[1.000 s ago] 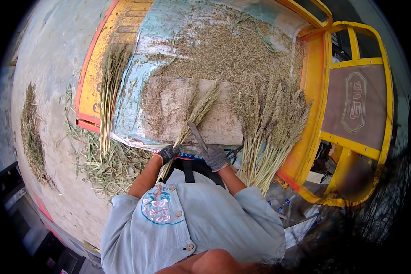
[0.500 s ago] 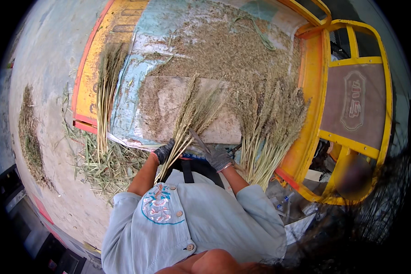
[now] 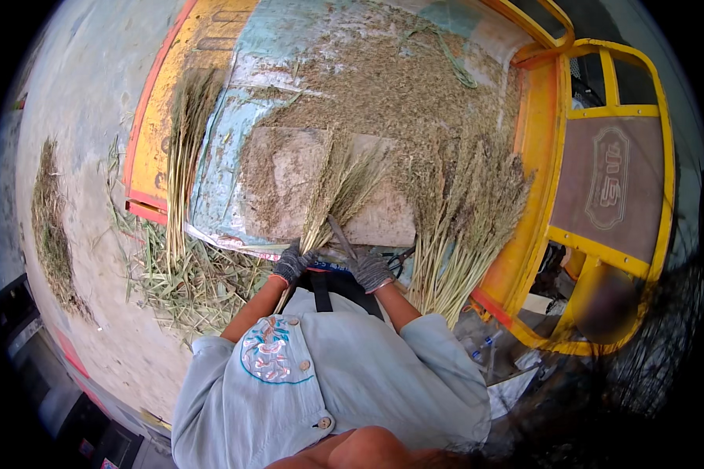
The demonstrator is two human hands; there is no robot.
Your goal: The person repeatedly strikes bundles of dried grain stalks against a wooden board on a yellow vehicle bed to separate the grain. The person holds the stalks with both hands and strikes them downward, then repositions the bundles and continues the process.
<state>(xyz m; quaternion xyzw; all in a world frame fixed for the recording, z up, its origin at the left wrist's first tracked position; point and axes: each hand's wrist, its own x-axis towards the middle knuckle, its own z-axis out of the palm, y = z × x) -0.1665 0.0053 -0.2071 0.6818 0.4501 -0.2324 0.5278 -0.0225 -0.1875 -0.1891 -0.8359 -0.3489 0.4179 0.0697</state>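
My left hand (image 3: 292, 263), in a dark grey glove, grips the stems of a bundle of dry grass stalks (image 3: 344, 187) whose feathery tops fan out over a pale stone slab (image 3: 289, 184). My right hand (image 3: 370, 271), also gloved, holds a thin dark blade (image 3: 341, 236) that slants up against the bundle's stems. Both hands sit close together at the near edge of the slab. A pair of scissors (image 3: 401, 256) lies just right of my right hand.
A large sheaf of grass stalks (image 3: 465, 227) leans at the right against a yellow metal frame (image 3: 559, 156). Another sheaf (image 3: 184, 148) lies at the left on a blue tarp (image 3: 235, 141) covered in chaff. Cut green stems (image 3: 188, 285) litter the concrete.
The bundle in my left hand has swung from pointing up-left of the slab to lying further right over it. My hands have shifted slightly; the blade stays against the stems.
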